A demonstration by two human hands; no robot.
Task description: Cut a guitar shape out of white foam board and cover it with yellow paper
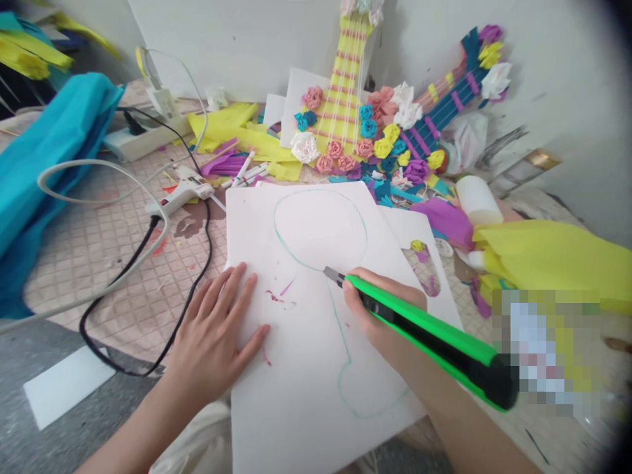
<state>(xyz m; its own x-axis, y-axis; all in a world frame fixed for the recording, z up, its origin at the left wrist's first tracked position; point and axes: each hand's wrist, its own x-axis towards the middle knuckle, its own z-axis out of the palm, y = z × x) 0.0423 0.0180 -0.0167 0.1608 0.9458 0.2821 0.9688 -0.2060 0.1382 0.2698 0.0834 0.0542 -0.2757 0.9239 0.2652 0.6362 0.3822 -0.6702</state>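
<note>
My right hand point(380, 303) grips a green utility knife point(424, 322) with black parts. Its short blade touches, or hovers just over, a white board point(296, 316), at the bottom of a rounded outline drawn in green. From there the drawn line runs down to a second, smaller curve near the board's lower right. My left hand point(217, 336) lies flat with fingers spread across the board's left edge. Small red and purple marks show on the board between my hands. Beneath its right side lies another white sheet point(444, 289) with a cut-out hole.
A glue gun point(180, 194), its black cord and a white cable loop lie left, near a power strip point(143, 135). Paper-flower-decorated guitar shapes point(340, 85) lean on the wall behind crepe scraps. Blue crepe paper point(59, 151) lies left, yellow crepe point(557, 257) right, by a white roll point(478, 199).
</note>
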